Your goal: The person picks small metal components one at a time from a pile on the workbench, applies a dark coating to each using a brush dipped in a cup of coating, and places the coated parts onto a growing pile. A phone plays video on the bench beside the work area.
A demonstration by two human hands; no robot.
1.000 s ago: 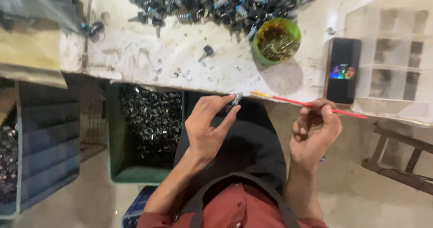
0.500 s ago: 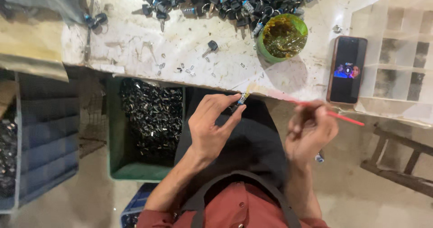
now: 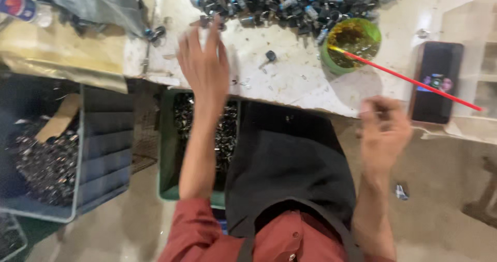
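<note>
**Bench inventory: hands, parts heap, dip cup**

Your left hand [image 3: 204, 65] is stretched out flat above the bench [image 3: 290, 86], fingers spread and loose, gripping nothing. Its fingertips reach to the near edge of the heap of small dark metal parts [image 3: 290, 3] that runs along the far edge of the bench.

Your right hand [image 3: 383, 132] hangs off the near edge of the bench, blurred; fingers curled inward, but you cannot tell whether they pinch anything.

One loose part [image 3: 269, 57] lies alone on the bench, between your left hand and the green cup [image 3: 352, 47].

The green cup stands just beside the heap's right end, brownish contents inside. A thin red stick [image 3: 414, 81] rests with its tip in the cup and slants out toward the right edge, crossing over a dark phone [image 3: 437, 83] with its screen lit.

Below the near edge: a green crate [image 3: 168, 158] of dark parts under your left forearm, and a blue crate [image 3: 98, 153] of similar parts further left.
</note>
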